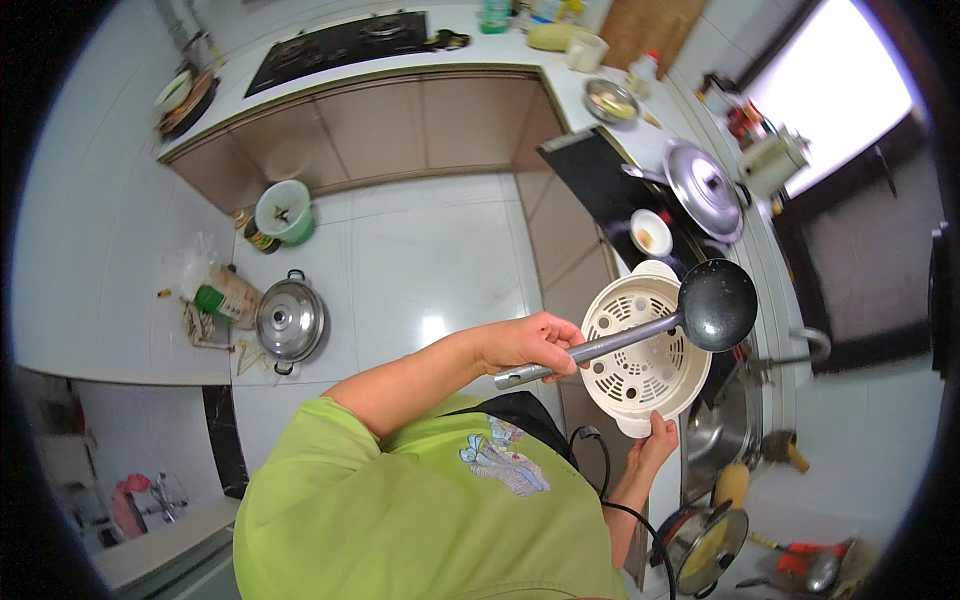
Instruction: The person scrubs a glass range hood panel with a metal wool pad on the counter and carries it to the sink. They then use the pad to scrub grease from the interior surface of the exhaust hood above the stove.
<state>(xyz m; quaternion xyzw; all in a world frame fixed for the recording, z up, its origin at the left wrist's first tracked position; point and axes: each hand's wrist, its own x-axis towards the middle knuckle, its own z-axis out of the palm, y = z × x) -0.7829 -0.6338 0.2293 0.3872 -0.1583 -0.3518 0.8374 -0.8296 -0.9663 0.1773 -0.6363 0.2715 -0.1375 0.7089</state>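
My left hand (pixel 534 346) is closed around the grey metal handle of a ladle with a dark round bowl (pixel 718 306). In my view the ladle lies across a cream plastic steamer basket (pixel 646 384) with slots and round holes in its base. My right hand (pixel 652 444) grips the basket's near tab handle, thumb on top. The basket is tilted toward me, and the ladle hides part of it. Whether ladle and basket touch, I cannot tell. Just beyond the basket is a small white bowl (pixel 651 234) with some brownish food residue inside.
A silver lid (pixel 703 189) covers a pan on the black hob (pixel 581 169). The steel sink (pixel 716 435) lies right, with a lidded pot (pixel 709 551) nearer me. On the floor stand a lidded steel pot (pixel 290 319) and a green bucket (pixel 285 214). A black cable (pixel 637 516) hangs by my right forearm.
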